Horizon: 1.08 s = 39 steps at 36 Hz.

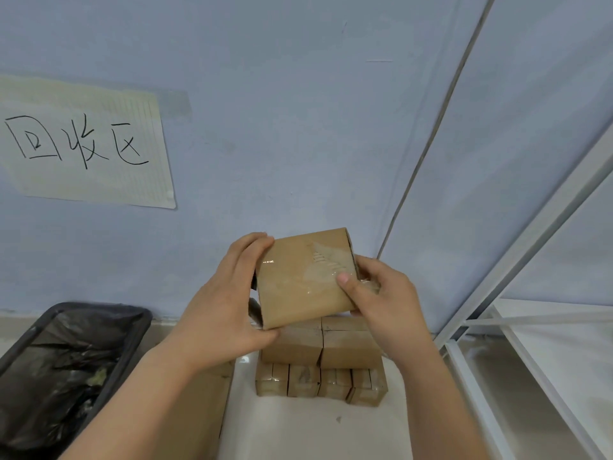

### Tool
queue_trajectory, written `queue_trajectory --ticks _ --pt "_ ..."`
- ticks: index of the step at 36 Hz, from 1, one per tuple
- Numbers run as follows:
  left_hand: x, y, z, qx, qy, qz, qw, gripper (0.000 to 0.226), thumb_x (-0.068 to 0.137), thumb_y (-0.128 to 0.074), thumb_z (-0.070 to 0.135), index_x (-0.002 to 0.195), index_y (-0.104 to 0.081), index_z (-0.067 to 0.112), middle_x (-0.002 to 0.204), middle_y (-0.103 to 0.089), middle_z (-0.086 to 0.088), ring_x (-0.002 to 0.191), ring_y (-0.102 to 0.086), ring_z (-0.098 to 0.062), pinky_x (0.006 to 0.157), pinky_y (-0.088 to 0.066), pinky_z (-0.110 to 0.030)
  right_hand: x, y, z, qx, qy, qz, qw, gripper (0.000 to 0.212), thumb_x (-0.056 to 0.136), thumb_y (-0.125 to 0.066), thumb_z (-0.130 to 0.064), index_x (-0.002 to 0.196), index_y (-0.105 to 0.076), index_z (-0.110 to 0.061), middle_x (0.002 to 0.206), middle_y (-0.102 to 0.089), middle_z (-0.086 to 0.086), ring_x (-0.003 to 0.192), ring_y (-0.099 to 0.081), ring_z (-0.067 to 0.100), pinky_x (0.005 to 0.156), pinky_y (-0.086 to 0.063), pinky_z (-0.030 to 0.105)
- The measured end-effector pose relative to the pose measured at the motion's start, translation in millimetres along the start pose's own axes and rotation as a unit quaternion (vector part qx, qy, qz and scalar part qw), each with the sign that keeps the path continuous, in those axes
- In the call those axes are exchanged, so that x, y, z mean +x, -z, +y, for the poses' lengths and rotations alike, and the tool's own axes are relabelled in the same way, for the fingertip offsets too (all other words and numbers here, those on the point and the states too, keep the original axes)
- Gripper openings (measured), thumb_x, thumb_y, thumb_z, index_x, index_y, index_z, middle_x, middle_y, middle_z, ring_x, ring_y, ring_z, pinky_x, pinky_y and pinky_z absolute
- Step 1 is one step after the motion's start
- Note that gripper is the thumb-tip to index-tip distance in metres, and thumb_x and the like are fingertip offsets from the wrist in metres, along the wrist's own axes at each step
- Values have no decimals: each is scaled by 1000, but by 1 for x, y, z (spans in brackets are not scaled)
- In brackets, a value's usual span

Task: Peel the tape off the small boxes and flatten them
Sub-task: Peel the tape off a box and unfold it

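I hold a small brown cardboard box (298, 287) up in front of the wall, its broad face toward me. Clear tape (323, 267) covers that face, wrinkled near the upper right. My left hand (225, 303) grips the box's left edge, fingers over the top corner and thumb under the bottom. My right hand (381, 300) holds the right edge, with its thumb pressed on the tape. Below the held box stands a stack of small taped boxes (321, 366) on the white floor.
A black bin lined with a black bag (66, 366) stands at the lower left. Flat brown cardboard (202, 410) lies under my left forearm. A white metal rack (530, 327) fills the right side. A paper sign (83, 144) is taped to the blue wall.
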State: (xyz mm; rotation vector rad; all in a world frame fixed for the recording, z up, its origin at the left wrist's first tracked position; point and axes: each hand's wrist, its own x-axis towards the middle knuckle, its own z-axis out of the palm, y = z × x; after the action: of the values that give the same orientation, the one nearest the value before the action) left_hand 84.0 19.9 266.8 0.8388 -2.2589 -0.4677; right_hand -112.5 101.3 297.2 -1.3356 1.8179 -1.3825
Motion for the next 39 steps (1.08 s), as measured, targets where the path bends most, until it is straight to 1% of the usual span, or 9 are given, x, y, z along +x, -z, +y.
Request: queue_trajectory --ticks 2,4,10,17,21,25,29,33,39 --pt "0 -6 -5 61 14 -3 998 106 53 -76 45 142 -20 28 143 -22 17 119 -38 -5 97 -46 -35 0 -6 1 -37 -9 12 999 11 88 -64 -29 95 -60 -37 82 -64 -20 83 -63 3 77 -57 34" --pt "1 -11 -8 134 15 2 991 106 52 -68 56 141 -25 18 141 -29 4 127 -30 -15 111 -24 -52 -1 -14 0 -54 -18 7 998 9 88 -63 -32 95 -59 -35 84 -61 -18 83 -62 6 79 -56 39" --pt "3 -15 -10 268 50 -1 962 113 46 -58 71 137 -35 8 131 -43 -7 126 -32 -23 101 -10 -70 -3 -28 -3 -109 -3 -35 993 20 87 -64 -36 100 -57 -23 86 -57 -15 78 -58 10 71 -53 32" --pt "2 -10 -10 209 22 18 978 107 44 -75 56 134 -40 7 127 -48 -7 121 -35 -21 100 -35 -36 -2 -15 2 -161 29 8 987 27 87 -62 -38 112 -54 -32 105 -56 -17 90 -52 2 70 -40 16" --pt "5 -10 -6 210 13 42 977 103 45 -70 54 131 -43 3 124 -50 -11 118 -38 -25 100 -38 -39 -3 -15 0 -223 120 -8 967 45 91 -57 -35 133 -44 -46 121 -41 -25 95 -41 -9 73 -41 15" --pt "6 -7 -5 223 14 42 974 101 46 -69 54 130 -45 4 122 -51 -10 116 -40 -26 100 -38 -40 -3 -22 4 -252 148 -33 956 32 94 -53 -32 122 -55 -48 122 -36 -31 93 -43 -16 71 -38 8" --pt "5 -4 -6 216 27 34 975 102 44 -66 56 130 -45 6 122 -50 -7 116 -39 -23 101 -34 -34 -2 -25 4 -234 147 -45 960 27 94 -53 -27 113 -61 -45 125 -38 -27 91 -48 -3 70 -42 16" --pt "5 -1 -6 211 26 34 977 101 44 -68 53 130 -46 5 122 -50 -7 115 -39 -22 100 -27 -26 -3 -25 1 -233 145 -49 960 35 95 -51 -26 124 -53 -44 123 -39 -28 98 -45 -3 73 -43 14" --pt "3 0 -8 221 13 32 975 99 45 -67 54 130 -46 7 122 -51 -7 116 -39 -22 100 -36 -34 -2 -29 1 -238 137 -22 961 23 94 -52 -29 114 -62 -37 117 -48 -26 93 -44 -20 71 -37 5"
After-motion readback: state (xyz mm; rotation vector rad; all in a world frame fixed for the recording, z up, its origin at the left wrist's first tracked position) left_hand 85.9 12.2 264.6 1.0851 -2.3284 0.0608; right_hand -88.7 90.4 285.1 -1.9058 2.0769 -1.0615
